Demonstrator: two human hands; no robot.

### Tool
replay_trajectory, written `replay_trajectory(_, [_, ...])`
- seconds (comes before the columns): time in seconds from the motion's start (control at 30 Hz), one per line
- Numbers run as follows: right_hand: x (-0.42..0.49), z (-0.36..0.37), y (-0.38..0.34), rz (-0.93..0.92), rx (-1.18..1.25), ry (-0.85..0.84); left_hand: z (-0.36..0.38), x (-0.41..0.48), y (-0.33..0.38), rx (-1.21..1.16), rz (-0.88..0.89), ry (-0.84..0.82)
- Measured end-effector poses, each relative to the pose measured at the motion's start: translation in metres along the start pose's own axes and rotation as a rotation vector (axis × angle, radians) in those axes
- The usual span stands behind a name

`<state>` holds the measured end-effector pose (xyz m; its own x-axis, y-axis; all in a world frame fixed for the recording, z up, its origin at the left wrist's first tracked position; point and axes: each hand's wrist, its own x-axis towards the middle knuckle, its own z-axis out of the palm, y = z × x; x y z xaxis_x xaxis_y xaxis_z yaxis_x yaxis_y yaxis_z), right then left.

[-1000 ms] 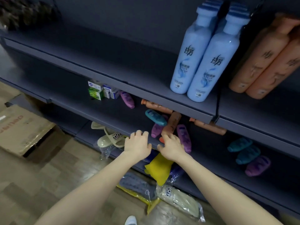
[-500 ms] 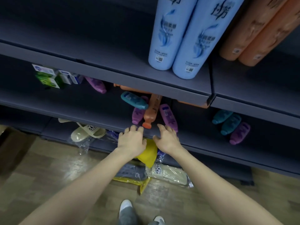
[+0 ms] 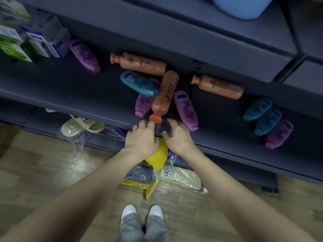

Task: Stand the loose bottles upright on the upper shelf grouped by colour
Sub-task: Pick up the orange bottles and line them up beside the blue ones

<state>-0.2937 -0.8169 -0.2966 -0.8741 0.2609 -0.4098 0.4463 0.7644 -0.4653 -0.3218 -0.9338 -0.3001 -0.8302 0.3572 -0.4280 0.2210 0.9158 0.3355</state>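
Observation:
Loose bottles lie flat on the dark middle shelf point(image 3: 52, 88). Three are orange: one at the back point(image 3: 139, 64), one pointing its cap at me point(image 3: 166, 95), one to the right point(image 3: 218, 86). A teal bottle point(image 3: 138, 83) lies across a purple one point(image 3: 142, 105). Another purple bottle point(image 3: 186, 110) lies right of the orange one, and one more point(image 3: 83, 55) at the left. Two teal bottles point(image 3: 258, 109) point(image 3: 268, 122) and a purple one point(image 3: 279, 134) lie at the right. My left hand point(image 3: 142, 137) and right hand point(image 3: 177, 135) rest on the shelf's front edge, just below the orange cap, holding nothing.
Small boxes point(image 3: 22, 44) stand at the shelf's left. The upper shelf point(image 3: 192, 32) overhangs, with a blue bottle's base point(image 3: 243, 6) at the top. Bagged slippers point(image 3: 82, 126) and yellow and grey packs point(image 3: 157, 154) lie on the lowest shelf and wooden floor. My shoes point(image 3: 141, 212) are below.
The view has tilted down and closer to the middle shelf; the upper shelf's tall bottles have almost left the frame. Both hands stay on the shelf edge, now nearer the orange cap.

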Motion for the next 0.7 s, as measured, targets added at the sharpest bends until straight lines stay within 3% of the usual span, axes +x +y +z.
replay_trajectory(0.27, [0.040,0.030,0.008,-0.121,0.180,0.012,0.029,0.047,-0.017,-0.226,0.036,0.091])
replay_trajectory(0.43, [0.060,0.044,0.004,-0.092,0.351,-0.008,0.036,0.064,-0.021,-0.315,0.071,0.047])
replay_trajectory(0.7, [0.068,0.051,0.002,-0.046,0.398,0.030,0.040,0.068,-0.021,-0.353,0.132,0.060])
